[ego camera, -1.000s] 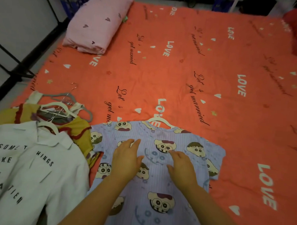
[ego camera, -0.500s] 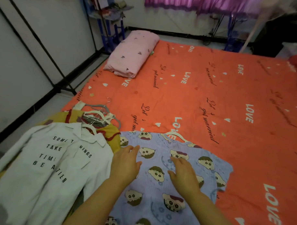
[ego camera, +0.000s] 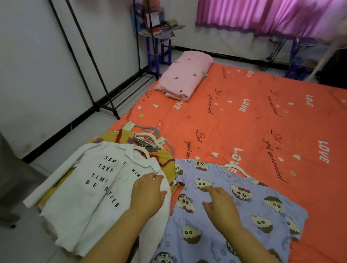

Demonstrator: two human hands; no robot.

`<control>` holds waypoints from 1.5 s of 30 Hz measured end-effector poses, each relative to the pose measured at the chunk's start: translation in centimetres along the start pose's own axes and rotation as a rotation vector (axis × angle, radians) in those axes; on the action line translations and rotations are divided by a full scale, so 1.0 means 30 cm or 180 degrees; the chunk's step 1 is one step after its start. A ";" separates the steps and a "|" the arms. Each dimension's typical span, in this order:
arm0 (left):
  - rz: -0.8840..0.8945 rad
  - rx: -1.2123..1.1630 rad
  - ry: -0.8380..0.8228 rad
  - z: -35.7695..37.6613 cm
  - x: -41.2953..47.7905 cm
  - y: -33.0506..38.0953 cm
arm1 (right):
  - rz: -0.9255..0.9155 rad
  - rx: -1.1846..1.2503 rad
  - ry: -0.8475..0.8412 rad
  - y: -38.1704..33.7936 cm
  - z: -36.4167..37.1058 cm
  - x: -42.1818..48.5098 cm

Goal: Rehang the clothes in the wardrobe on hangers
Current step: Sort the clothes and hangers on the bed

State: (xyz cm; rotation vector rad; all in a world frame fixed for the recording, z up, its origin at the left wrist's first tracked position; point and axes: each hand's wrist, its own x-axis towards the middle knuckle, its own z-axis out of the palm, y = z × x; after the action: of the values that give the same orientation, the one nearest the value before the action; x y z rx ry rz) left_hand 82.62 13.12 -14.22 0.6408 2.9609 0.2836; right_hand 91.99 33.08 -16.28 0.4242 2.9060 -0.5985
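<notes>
The purple cartoon shirt (ego camera: pixel 242 216) lies flat on the bed (ego camera: pixel 267 124), just right of the white shirt (ego camera: pixel 100 187), with a hanger (ego camera: pixel 231 166) already in its collar. It is best lifted by that hanger (not by the cloth), so the hanger does not slip out. The left hand (ego camera: pixel 149 193) rests on the white shirt, grip released. The right hand (ego camera: pixel 221 205) lies over the purple cartoon shirt, fingers loose, grasping nothing. That shirt's long axis runs collar to hem, collar pointing away from the person.
</notes>
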 end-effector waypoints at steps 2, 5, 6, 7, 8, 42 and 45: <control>0.0016 -0.0066 -0.0011 -0.013 0.004 -0.096 | 0.0032 -0.0117 -0.0021 -0.086 0.038 0.011; 0.0088 -0.0171 -0.0039 -0.034 0.010 -0.263 | 0.0130 -0.0207 -0.0001 -0.239 0.098 0.039; 0.0104 -0.0213 -0.0061 -0.044 0.016 -0.337 | 0.0171 -0.0200 0.0003 -0.307 0.123 0.057; 0.0111 -0.0233 -0.0081 -0.054 0.023 -0.404 | 0.0183 -0.0204 -0.0011 -0.367 0.145 0.073; 0.0119 -0.0238 -0.0097 -0.064 0.032 -0.469 | 0.0178 -0.0210 -0.0036 -0.428 0.167 0.088; -0.0204 -0.0390 -0.0925 0.316 0.614 -0.902 | 0.0302 0.0206 -0.0646 -0.581 0.685 1.200; -0.0284 -0.0437 -0.0997 0.344 0.620 -0.893 | 0.0391 0.0127 -0.0560 -0.564 0.731 1.229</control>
State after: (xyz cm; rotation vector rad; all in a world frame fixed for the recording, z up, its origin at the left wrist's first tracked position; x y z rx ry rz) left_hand 56.44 -1.40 -30.77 0.4845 2.6350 0.3406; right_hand 53.69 18.29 -37.28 0.5227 2.6834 -0.6415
